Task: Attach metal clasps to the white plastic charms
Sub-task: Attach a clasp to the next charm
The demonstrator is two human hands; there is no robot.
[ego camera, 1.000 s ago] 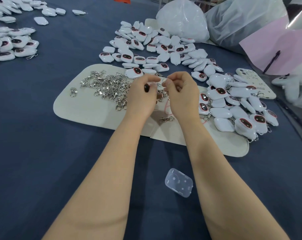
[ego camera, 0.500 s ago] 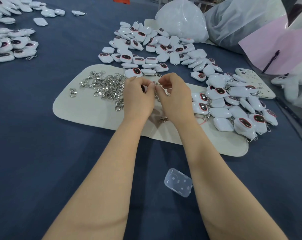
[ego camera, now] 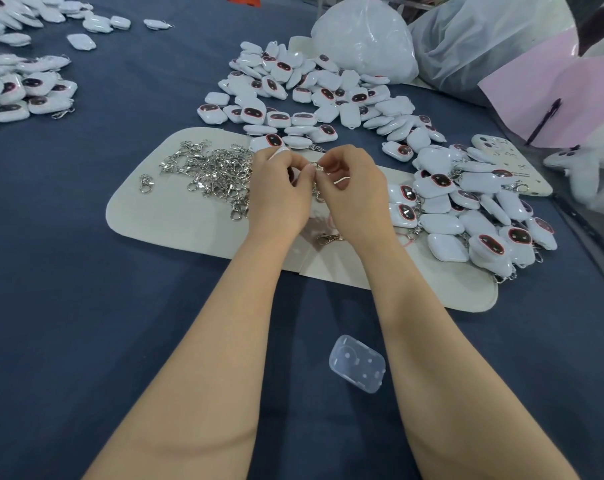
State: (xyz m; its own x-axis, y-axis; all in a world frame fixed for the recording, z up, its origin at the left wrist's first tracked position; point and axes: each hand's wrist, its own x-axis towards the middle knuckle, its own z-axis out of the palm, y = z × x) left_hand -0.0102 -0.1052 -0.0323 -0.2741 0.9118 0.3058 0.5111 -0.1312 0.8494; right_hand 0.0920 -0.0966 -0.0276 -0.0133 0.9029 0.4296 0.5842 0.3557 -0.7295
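Far off at 10 o'clock on the blue cloth (ego camera: 86,289): a heap of charms (ego camera: 23,95). On the pale mat (ego camera: 176,223), at 9 o'clock from the hands: a shiny heap of clasps (ego camera: 217,174). Mid-mat: left hand (ego camera: 279,199), fingers curled, tips pinching a small clasp (ego camera: 315,166). Cannot tell if a charm hides inside that hand. Touching it: right hand (ego camera: 357,197), fingers curled too, pinching the same clasp from 3 o'clock. At 12 o'clock: more charms (ego camera: 311,98). At 6 o'clock, between the wrists: a loose clasp (ego camera: 328,239), flat on the mat. At 3 o'clock: clipped charms (ego camera: 466,209) in a heap. At 5 o'clock, close by: a clear box (ego camera: 357,363).
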